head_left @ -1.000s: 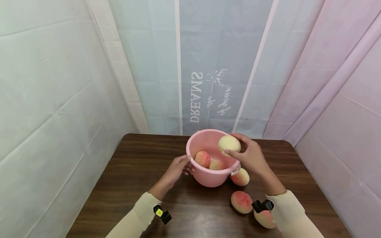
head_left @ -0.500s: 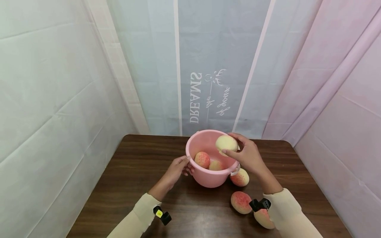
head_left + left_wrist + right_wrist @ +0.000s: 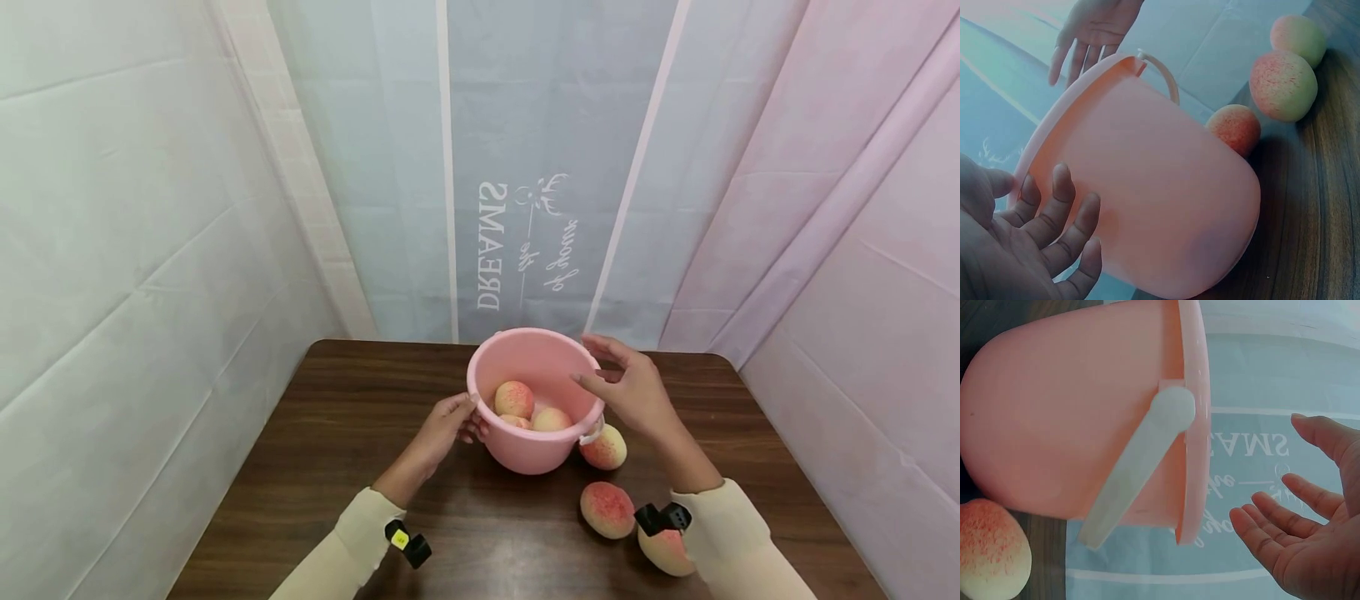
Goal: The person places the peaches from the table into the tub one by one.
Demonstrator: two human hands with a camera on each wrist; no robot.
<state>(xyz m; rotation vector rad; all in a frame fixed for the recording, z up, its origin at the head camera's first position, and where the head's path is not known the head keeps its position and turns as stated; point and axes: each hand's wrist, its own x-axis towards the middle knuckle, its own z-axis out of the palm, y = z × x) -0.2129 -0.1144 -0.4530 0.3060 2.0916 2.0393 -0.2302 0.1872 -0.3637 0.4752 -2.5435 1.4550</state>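
A pink bucket [image 3: 532, 454] stands upright on the table with several peaches [image 3: 514, 400] inside, pale yellow with red speckles. My left hand [image 3: 447, 427] pinches the bucket's rim on its left side, thumb and index finger at the edge; the other fingers curve loosely in front of the wall, as the left wrist view shows. Over the right side of the rim hovers my right hand [image 3: 633, 396], its fingers spread and holding nothing. Beside the bucket's right wall lies a peach [image 3: 606, 448]. The white handle [image 3: 1132, 472] hangs down on that side.
Nearer me on the right are another peach [image 3: 607, 510] and one partly covered by the right sleeve [image 3: 666, 552]. The dark wooden table [image 3: 330, 433] ends at a printed cloth backdrop [image 3: 525, 125]; pale cloth walls stand at both sides.
My right hand has let go of the peach it held over the bucket, and that peach now lies inside. The peaches within have shifted. My left hand stays at the rim.
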